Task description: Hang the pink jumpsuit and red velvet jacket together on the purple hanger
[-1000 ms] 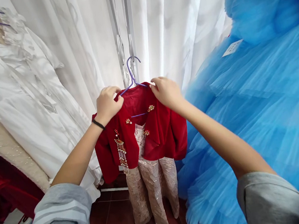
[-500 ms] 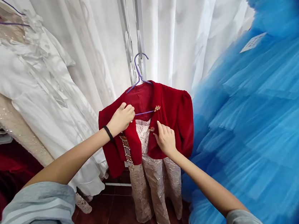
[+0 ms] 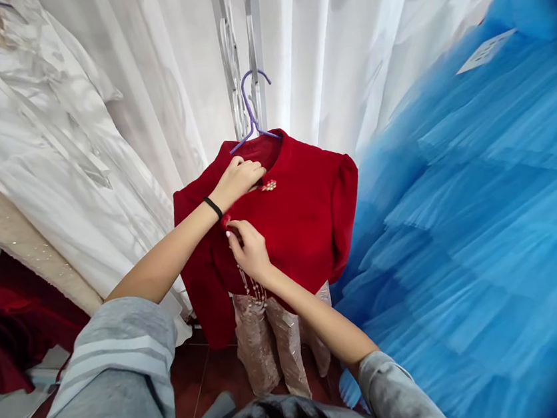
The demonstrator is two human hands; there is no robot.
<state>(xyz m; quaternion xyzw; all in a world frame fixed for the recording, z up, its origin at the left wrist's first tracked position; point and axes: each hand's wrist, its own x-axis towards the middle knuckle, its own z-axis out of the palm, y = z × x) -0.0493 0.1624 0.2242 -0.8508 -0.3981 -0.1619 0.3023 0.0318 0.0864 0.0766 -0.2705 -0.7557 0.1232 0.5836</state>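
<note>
A red velvet jacket (image 3: pixel 305 226) hangs on a purple hanger (image 3: pixel 247 98), its front panels drawn together and overlapping. My left hand (image 3: pixel 240 176) is closed at the neckline, its fingertips curled over the cloth beside a jewelled fastener (image 3: pixel 269 186). Lower down, my right hand (image 3: pixel 250 249) pinches the edge of the front panel, just below my left wrist. A beaded tassel (image 3: pixel 251 283) dangles partly behind that hand. Under the jacket hangs a pale pink, shiny patterned garment (image 3: pixel 259 349), its upper part hidden by the jacket.
White dresses (image 3: pixel 52 161) hang on the left, with a beige sequinned one (image 3: pixel 19 232) and dark red cloth beside them. A large blue tulle dress (image 3: pixel 462 228) with a white tag (image 3: pixel 486 51) fills the right. White curtains (image 3: pixel 331 49) and metal rails (image 3: pixel 250 31) are behind.
The jacket's open front has been pulled together, covering the pink garment's top. My right hand has moved left across the front with the panel. My left hand has shifted slightly up and right.
</note>
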